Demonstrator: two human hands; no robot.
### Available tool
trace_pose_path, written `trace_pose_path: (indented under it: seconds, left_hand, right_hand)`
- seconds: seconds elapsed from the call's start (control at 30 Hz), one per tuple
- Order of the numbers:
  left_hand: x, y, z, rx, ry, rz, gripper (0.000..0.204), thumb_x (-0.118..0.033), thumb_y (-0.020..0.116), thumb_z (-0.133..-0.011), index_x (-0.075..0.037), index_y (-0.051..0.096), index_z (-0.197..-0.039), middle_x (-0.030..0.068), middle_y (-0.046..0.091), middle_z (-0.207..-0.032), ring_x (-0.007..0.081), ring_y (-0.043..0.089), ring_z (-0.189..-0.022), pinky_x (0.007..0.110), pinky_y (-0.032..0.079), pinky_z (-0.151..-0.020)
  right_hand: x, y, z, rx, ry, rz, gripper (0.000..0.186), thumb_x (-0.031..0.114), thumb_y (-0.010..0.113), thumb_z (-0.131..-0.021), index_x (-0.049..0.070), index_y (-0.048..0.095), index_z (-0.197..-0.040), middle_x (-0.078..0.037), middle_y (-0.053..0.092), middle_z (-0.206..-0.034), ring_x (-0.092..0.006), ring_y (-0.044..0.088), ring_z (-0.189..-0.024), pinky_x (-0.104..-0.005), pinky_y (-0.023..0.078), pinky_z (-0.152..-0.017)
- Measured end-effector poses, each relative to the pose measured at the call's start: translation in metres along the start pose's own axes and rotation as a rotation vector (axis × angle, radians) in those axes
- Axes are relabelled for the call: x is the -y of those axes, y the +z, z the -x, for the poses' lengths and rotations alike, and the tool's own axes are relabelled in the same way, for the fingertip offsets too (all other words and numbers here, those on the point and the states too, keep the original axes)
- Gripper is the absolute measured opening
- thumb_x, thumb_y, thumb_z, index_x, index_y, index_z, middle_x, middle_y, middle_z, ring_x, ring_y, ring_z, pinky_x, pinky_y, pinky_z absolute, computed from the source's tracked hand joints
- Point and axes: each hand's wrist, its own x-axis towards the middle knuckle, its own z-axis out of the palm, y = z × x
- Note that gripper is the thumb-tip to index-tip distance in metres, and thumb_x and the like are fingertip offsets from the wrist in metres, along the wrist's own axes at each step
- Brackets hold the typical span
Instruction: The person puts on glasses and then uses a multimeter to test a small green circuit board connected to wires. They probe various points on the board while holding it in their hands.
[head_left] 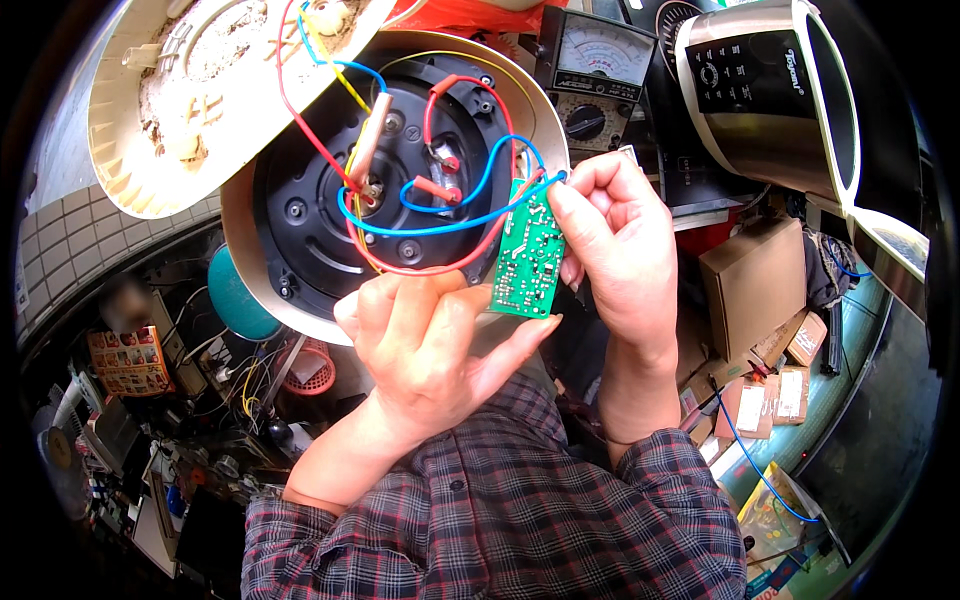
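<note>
A dark plaid shirt, its sleeves ending short of the wrists, filled the foreground as a person worked over an opened appliance. At far left hung an orange leaflet with rows of small pictures; beside it, a cream cover lay tipped with its stained inside showing, above a round teal disc and a red mesh basket. In the middle sat a cream housing around a black base, crossed by red, blue and yellow wires. The left hand, fingers curled and thumb stretched along the lower edge, gripped the bottom left corner of a green circuit board, raised before the housing's right-hand rim, its soldered face toward the camera. Beyond stood an analog meter, while the right hand pinched the board's upper right edge between thumb and forefinger, close to the end of a blue wire. Farther right, a cardboard box stood below a pale appliance with a black control panel, near smaller packages.
</note>
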Motion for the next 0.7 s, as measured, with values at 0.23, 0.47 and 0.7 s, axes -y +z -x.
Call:
trace_pose_path:
  seconds: [0.23, 0.47, 0.7]
  left_hand:
    - [0.000, 0.000, 0.003, 0.019, 0.000, -0.027, 0.046, -0.045, 0.099, -0.071, -0.016, 0.073, -0.095, -0.0006, 0.069, -0.097, 0.0213, 0.062, -0.090, 0.041, 0.039, -0.085]
    - [-0.007, 0.000, 0.004, 0.031, -0.037, -0.052, 0.048, -0.033, 0.105, -0.067, -0.012, 0.072, -0.094, 0.0070, 0.067, -0.108, 0.0285, 0.060, -0.108, 0.044, 0.042, -0.098]
    - [-0.003, 0.008, 0.008, -0.005, -0.043, -0.085, 0.062, -0.029, 0.105, -0.069, -0.010, 0.068, -0.114, 0.0168, 0.060, -0.143, 0.0396, 0.050, -0.141, 0.054, 0.034, -0.120]
  right_hand:
    - [-0.002, 0.003, 0.001, -0.022, -0.025, 0.019, 0.015, 0.009, 0.073, -0.108, 0.004, 0.059, -0.109, 0.001, 0.068, -0.085, 0.0001, 0.058, -0.067, -0.0182, 0.045, -0.058]
    - [-0.028, -0.004, -0.001, -0.133, -0.197, 0.266, 0.015, 0.011, 0.076, -0.106, 0.003, 0.064, -0.110, 0.004, 0.066, -0.082, -0.0013, 0.057, -0.070, -0.0214, 0.047, -0.060]
    - [-0.058, -0.004, -0.003, -0.125, -0.288, -0.029, 0.031, 0.012, 0.077, -0.107, 0.005, 0.052, -0.125, 0.002, 0.057, -0.098, -0.0025, 0.053, -0.086, -0.0199, 0.048, -0.075]
